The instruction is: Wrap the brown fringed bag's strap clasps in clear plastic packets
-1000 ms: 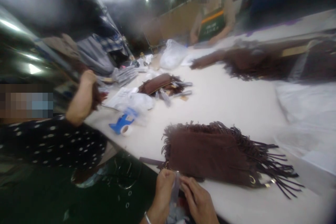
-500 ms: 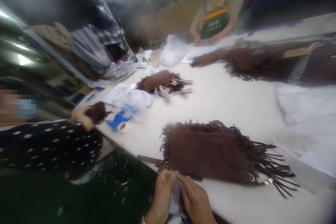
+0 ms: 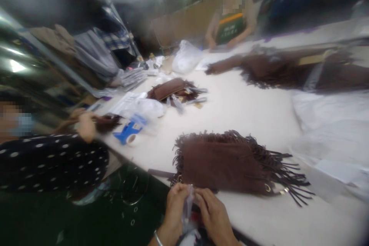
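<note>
At the table's near edge, my left hand [image 3: 173, 208] and my right hand [image 3: 213, 212] are close together, fingers pinched on a strip of clear plastic film [image 3: 188, 208]. Its lower end hangs between my wrists; blur hides its exact shape. Just beyond my fingertips lies a dark brown fringed bag [image 3: 221, 165], flat on the table, long fringes spreading right. A gold ring [image 3: 268, 187] shows at its near right corner. A dark brown strap [image 3: 161, 173] sticks out past its left side, over the table edge.
A blue tape dispenser [image 3: 127, 132] stands left on the white table [image 3: 245, 111]. Beyond are another fringed bag [image 3: 170, 87], a brown pile [image 3: 276, 67] and white wrapping [image 3: 328, 134]. A co-worker in polka-dot sleeves [image 3: 54, 157] handles a brown piece; another [image 3: 230, 30] sits across.
The plastic film now stands up higher between my fingers, and my hands have parted slightly. The co-worker at left has spread the brown piece lower, toward the table. The view has shifted a little.
</note>
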`<state>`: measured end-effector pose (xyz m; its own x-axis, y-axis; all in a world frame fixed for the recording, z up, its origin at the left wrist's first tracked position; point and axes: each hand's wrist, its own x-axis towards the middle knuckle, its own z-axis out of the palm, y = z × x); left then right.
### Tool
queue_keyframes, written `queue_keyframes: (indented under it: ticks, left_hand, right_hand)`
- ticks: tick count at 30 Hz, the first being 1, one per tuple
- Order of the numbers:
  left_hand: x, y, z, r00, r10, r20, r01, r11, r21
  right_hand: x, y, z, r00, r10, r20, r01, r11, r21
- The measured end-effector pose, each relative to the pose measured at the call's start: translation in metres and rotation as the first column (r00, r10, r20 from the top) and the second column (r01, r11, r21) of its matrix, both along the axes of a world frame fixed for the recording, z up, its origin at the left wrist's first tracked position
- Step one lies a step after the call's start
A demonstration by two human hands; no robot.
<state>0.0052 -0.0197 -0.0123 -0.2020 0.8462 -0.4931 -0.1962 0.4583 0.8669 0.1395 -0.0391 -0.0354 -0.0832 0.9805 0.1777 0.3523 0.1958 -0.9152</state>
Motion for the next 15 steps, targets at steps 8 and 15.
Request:
queue_keyframes:
  ticks: [8, 15]
  left_hand:
    - [0.001, 0.003, 0.004, 0.975, 0.033, 0.22, -0.018, 0.998, -0.068]
    - [-0.007, 0.01, 0.007, 0.969, 0.001, 0.247, 0.034, 0.99, -0.139]
  right_hand:
    - [-0.006, -0.002, -0.007, 1.0, -0.003, 0.013, 0.003, 1.0, 0.015]
    - [-0.004, 0.0, -0.015, 0.995, 0.033, 0.092, -0.038, 0.998, 0.057]
